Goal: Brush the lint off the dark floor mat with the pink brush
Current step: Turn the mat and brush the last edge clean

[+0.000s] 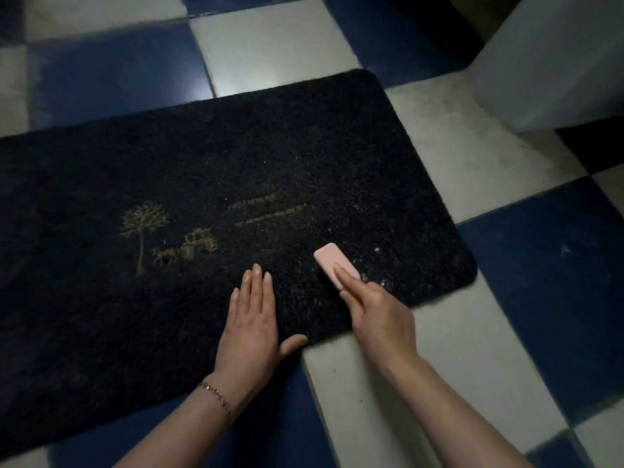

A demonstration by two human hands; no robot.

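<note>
The dark floor mat point(202, 170) lies across the tiled floor, with a gold tree and carriage print and faint gold lettering. My right hand point(378, 315) grips the pink brush point(332, 261), index finger stretched along its back, and holds it down on the mat near the right front corner. Pale specks of lint point(374, 268) lie on the pile just right of the brush. My left hand point(253, 319) rests flat on the mat with straight fingers, left of the brush, thumb at the mat's front edge.
Blue and white checkered floor tiles point(489, 349) surround the mat. A pale wall or cabinet corner point(557, 72) stands at the upper right, close to the mat's far right corner.
</note>
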